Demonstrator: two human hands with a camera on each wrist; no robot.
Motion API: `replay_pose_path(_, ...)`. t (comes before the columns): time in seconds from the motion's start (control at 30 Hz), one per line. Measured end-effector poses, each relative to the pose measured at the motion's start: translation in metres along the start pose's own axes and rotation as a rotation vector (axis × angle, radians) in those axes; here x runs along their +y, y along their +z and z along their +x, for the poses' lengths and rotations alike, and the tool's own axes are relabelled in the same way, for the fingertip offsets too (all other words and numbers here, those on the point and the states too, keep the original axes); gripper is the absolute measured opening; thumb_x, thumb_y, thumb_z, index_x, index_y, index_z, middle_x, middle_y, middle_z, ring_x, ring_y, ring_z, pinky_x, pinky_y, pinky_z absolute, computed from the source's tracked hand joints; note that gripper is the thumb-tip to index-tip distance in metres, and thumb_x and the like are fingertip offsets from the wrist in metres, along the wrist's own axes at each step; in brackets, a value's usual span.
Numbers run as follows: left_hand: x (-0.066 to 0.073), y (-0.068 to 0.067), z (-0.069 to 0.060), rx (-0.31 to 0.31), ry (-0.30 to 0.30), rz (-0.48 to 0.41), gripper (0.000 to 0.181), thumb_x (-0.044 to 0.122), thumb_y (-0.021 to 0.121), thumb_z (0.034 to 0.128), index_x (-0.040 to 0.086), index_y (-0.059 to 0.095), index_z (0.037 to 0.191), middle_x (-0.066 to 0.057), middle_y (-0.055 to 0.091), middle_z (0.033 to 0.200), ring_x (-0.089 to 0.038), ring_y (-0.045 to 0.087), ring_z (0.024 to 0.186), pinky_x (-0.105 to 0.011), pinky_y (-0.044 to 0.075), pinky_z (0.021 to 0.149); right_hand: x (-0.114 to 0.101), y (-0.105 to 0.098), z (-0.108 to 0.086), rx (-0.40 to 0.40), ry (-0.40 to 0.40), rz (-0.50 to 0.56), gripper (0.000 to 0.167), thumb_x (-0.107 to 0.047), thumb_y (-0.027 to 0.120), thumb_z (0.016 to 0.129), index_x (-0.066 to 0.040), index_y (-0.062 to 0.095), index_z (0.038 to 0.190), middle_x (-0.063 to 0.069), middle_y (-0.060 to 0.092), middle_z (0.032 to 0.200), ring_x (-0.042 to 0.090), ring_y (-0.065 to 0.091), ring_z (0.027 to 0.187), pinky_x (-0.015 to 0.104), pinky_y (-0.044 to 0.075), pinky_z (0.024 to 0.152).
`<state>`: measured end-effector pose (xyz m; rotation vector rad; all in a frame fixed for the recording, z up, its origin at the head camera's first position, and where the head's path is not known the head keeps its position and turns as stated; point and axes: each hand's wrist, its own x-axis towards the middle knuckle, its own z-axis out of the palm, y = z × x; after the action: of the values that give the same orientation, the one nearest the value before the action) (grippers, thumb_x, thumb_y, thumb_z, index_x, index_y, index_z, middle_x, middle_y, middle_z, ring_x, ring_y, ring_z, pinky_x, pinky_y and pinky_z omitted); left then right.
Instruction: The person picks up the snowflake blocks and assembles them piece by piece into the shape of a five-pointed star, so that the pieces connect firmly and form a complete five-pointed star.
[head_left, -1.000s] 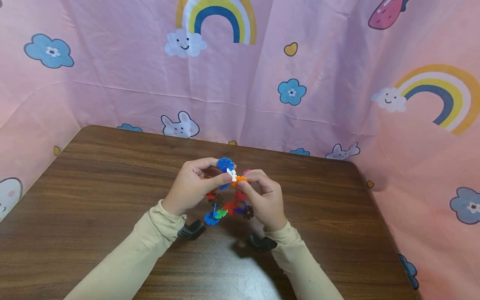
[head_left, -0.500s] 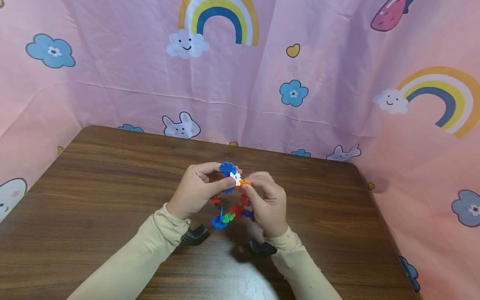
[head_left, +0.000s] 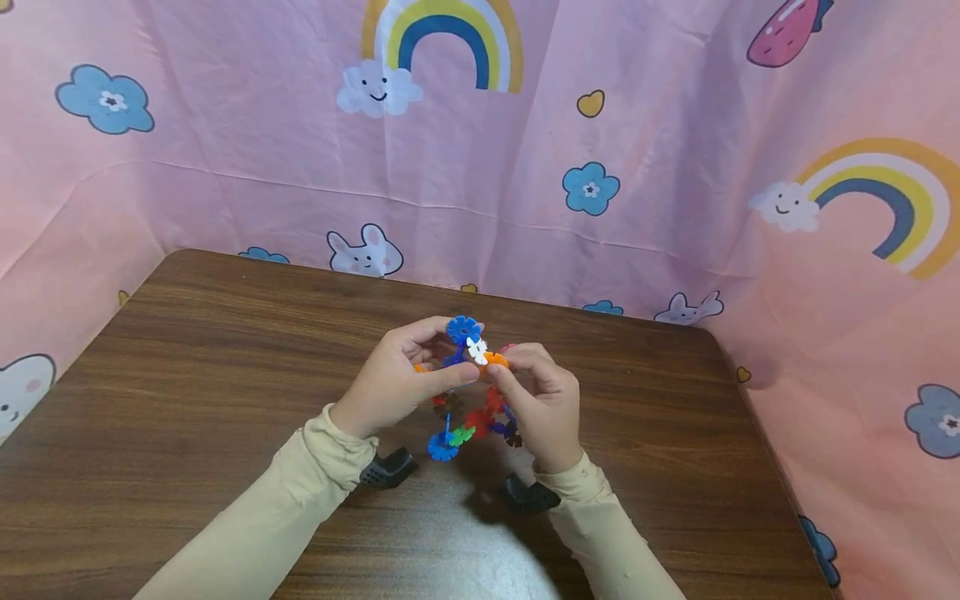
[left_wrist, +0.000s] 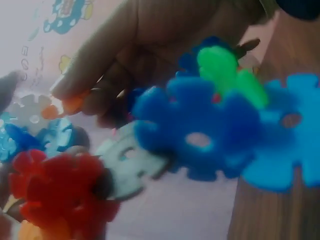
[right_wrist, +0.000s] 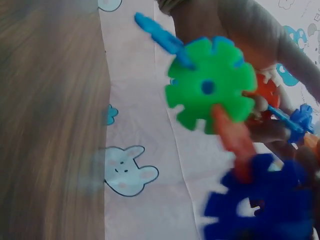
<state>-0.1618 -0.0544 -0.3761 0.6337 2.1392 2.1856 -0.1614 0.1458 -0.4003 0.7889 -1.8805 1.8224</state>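
Both hands hold a linked structure of notched plastic snowflake discs above the table. In the head view my left hand [head_left: 390, 379] grips it, thumb just under a white disc [head_left: 476, 350], with a blue disc [head_left: 462, 329] at the top. My right hand [head_left: 546, 408] pinches an orange disc [head_left: 494, 359] beside the white one. Below hang a green disc [head_left: 462, 435], a red disc [head_left: 480, 423] and a lower blue disc [head_left: 442, 447]. The right wrist view shows another face of the green disc [right_wrist: 200, 95] up close. Fingers hide part of the structure.
A brown wood-grain table [head_left: 225, 358] lies under the hands. Pink printed cloth [head_left: 480, 150] surrounds its back and sides. Black wrist devices [head_left: 388, 468] sit below both wrists, near the hanging discs.
Hands and disc structure have shifted slightly right in the head view. The left thumb has slid lower, baring more of the white disc. The right hand's pinch on the orange disc continues.
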Motion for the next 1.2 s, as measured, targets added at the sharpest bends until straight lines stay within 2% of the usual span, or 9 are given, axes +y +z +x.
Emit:
replay_pose_path(0.17, 0.000, 0.003, 0.001, 0.009, -0.008, 0.113, 0.040, 0.009, 0.084, 0.0869, 0.006, 0.065, 0.122, -0.009, 0.070, 0.106, -0.024, 0.071, 0.088, -0.032, 0.062, 0.078, 0.001, -0.004, 0.000, -0.029, 0.047, -0.043, 0.011, -0.004, 0.072, 0.096, 0.007, 0.074, 0.096, 0.012, 0.071, 0.091, 0.018, 0.066, 0.095, 0.030, 0.060, 0.083)
replay_pose_path(0.3, 0.000, 0.004, 0.003, 0.036, -0.073, 0.145, 0.036, 0.011, 0.084, 0.0874, 0.004, 0.064, 0.117, -0.010, 0.069, 0.100, -0.022, 0.068, 0.083, -0.029, 0.059, 0.070, 0.002, -0.005, 0.000, -0.050, 0.069, -0.046, 0.014, -0.005, 0.065, 0.101, 0.007, 0.073, 0.100, 0.018, 0.071, 0.096, 0.017, 0.066, 0.093, 0.028, 0.059, 0.080)
replay_pose_path(0.43, -0.003, 0.001, 0.005, 0.012, -0.143, 0.180, 0.029, 0.015, 0.083, 0.0887, 0.002, 0.067, 0.109, -0.009, 0.070, 0.095, -0.020, 0.067, 0.081, -0.028, 0.058, 0.068, 0.003, -0.006, -0.001, -0.061, 0.082, -0.036, 0.018, -0.006, 0.061, 0.104, 0.008, 0.071, 0.107, 0.023, 0.071, 0.106, 0.016, 0.066, 0.091, 0.025, 0.058, 0.079)
replay_pose_path(0.6, -0.005, -0.004, 0.005, -0.023, -0.142, 0.223, 0.031, 0.016, 0.082, 0.0896, 0.001, 0.070, 0.114, -0.009, 0.074, 0.101, -0.020, 0.071, 0.088, -0.032, 0.061, 0.077, 0.005, -0.003, 0.000, -0.051, 0.049, 0.003, 0.023, -0.003, 0.059, 0.104, 0.008, 0.066, 0.122, 0.027, 0.069, 0.117, 0.023, 0.070, 0.104, 0.030, 0.059, 0.088)
replay_pose_path(0.73, -0.005, -0.006, 0.006, -0.041, -0.120, 0.225, 0.033, 0.015, 0.081, 0.0901, 0.002, 0.069, 0.118, -0.009, 0.074, 0.104, -0.021, 0.071, 0.091, -0.034, 0.061, 0.080, 0.006, -0.002, 0.001, -0.004, 0.001, 0.019, 0.029, 0.007, 0.060, 0.100, 0.009, 0.061, 0.129, 0.026, 0.059, 0.136, 0.032, 0.061, 0.123, 0.035, 0.058, 0.094)
replay_pose_path(0.8, -0.005, -0.007, 0.006, -0.040, -0.113, 0.217, 0.034, 0.014, 0.081, 0.0901, 0.002, 0.068, 0.120, -0.009, 0.073, 0.104, -0.022, 0.070, 0.091, -0.034, 0.060, 0.080, 0.006, -0.002, 0.002, 0.016, 0.020, 0.043, 0.034, 0.010, 0.061, 0.098, 0.010, 0.058, 0.131, 0.022, 0.052, 0.145, 0.033, 0.055, 0.130, 0.035, 0.056, 0.098)
replay_pose_path(0.9, -0.005, -0.007, 0.005, -0.032, -0.102, 0.188, 0.036, 0.012, 0.081, 0.0900, 0.003, 0.065, 0.121, -0.009, 0.071, 0.104, -0.023, 0.068, 0.090, -0.033, 0.060, 0.077, 0.004, -0.004, 0.004, 0.027, 0.137, 0.126, 0.041, 0.009, 0.061, 0.098, 0.009, 0.052, 0.137, 0.015, 0.051, 0.148, 0.034, 0.051, 0.135, 0.035, 0.055, 0.101)
replay_pose_path(1.03, -0.004, -0.008, 0.004, -0.041, -0.086, 0.149, 0.038, 0.010, 0.081, 0.0897, 0.006, 0.064, 0.123, -0.009, 0.070, 0.104, -0.025, 0.066, 0.092, -0.033, 0.060, 0.077, 0.003, -0.008, 0.008, 0.013, 0.383, 0.242, 0.043, 0.003, 0.062, 0.100, 0.004, 0.050, 0.141, 0.012, 0.056, 0.142, 0.032, 0.055, 0.134, 0.036, 0.054, 0.102)
replay_pose_path(1.2, -0.001, -0.008, 0.002, -0.068, -0.067, 0.139, 0.040, 0.009, 0.081, 0.0903, 0.006, 0.062, 0.126, -0.008, 0.070, 0.107, -0.026, 0.067, 0.096, -0.036, 0.061, 0.083, 0.005, -0.013, 0.011, -0.087, 0.649, 0.216, 0.039, -0.009, 0.063, 0.103, 0.000, 0.054, 0.139, 0.015, 0.057, 0.139, 0.028, 0.059, 0.125, 0.036, 0.055, 0.101)
